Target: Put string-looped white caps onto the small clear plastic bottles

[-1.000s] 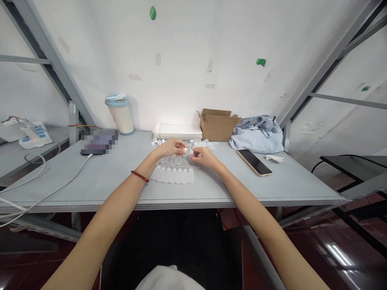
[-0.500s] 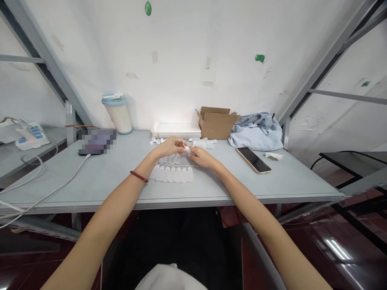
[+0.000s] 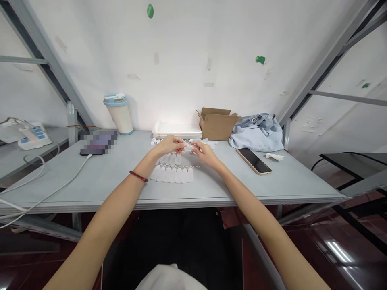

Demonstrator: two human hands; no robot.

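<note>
Above the desk, my left hand (image 3: 171, 146) pinches a small white string (image 3: 188, 146), its fingers closed. From the other side my right hand (image 3: 204, 154) grips the same string, thumb and fingertips together. Whether a tag hangs on it I cannot make out. Below the hands lies a front row of white tags (image 3: 172, 175) with strings at their tops. A second, shorter row of tags (image 3: 171, 159) sits behind it, partly hidden by my left hand. More white pieces (image 3: 211, 142) lie beyond my fingers, partly covered.
At the back stand a white stack (image 3: 178, 129), an open cardboard box (image 3: 218, 125) and a crumpled blue cloth (image 3: 256, 133). A phone (image 3: 254, 161) and a tissue (image 3: 274, 156) lie right. A tumbler (image 3: 120, 117), another phone (image 3: 98, 143) and its cable (image 3: 66, 183) are left.
My hands have drawn slightly apart, and the bunched white piece between them now shows as a stretched, thinner shape. The tag rows lie as before.
</note>
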